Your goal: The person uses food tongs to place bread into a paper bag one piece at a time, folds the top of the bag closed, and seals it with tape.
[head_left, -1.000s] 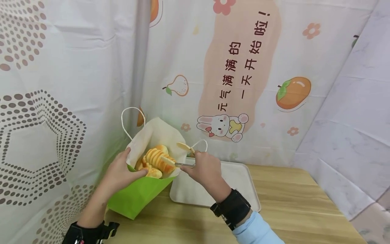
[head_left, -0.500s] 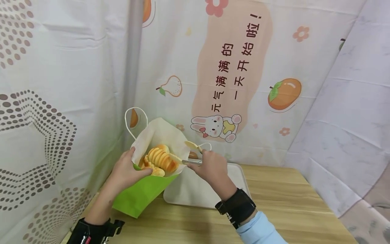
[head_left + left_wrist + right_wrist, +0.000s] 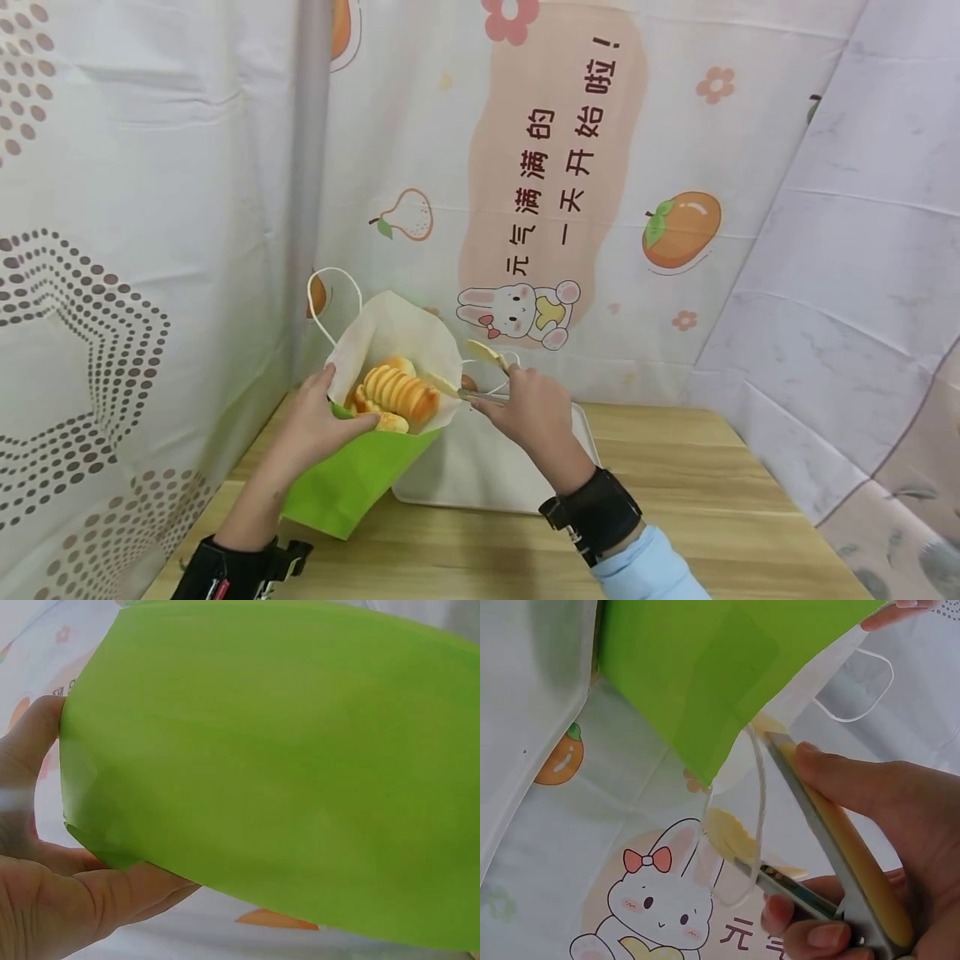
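Note:
A green paper bag (image 3: pixel 352 483) with a white lining leans with its mouth toward me in the head view. Several golden breads lie inside, a ridged roll (image 3: pixel 401 393) on top. My left hand (image 3: pixel 318 421) grips the bag's near left rim, fingers and thumb at its edge, as the left wrist view also shows. In my right hand (image 3: pixel 536 412) are metal tongs (image 3: pixel 832 832) with pale yellow tips, their arms spread apart and nothing between them. One tip overlaps the bag's right lining beside the roll; the other stands higher, outside the rim.
Behind the bag's right side a white tray (image 3: pixel 480 487) lies on the wooden table (image 3: pixel 675 475). White cord handles (image 3: pixel 335 270) stick out from the bag, the right one close around the tongs. Printed curtains (image 3: pixel 405 100) hang behind and at both sides.
The tongs have drawn back to the right, from over the ridged roll to the bag's right edge. The view has turned slightly right. My left hand keeps its grip on the rim.

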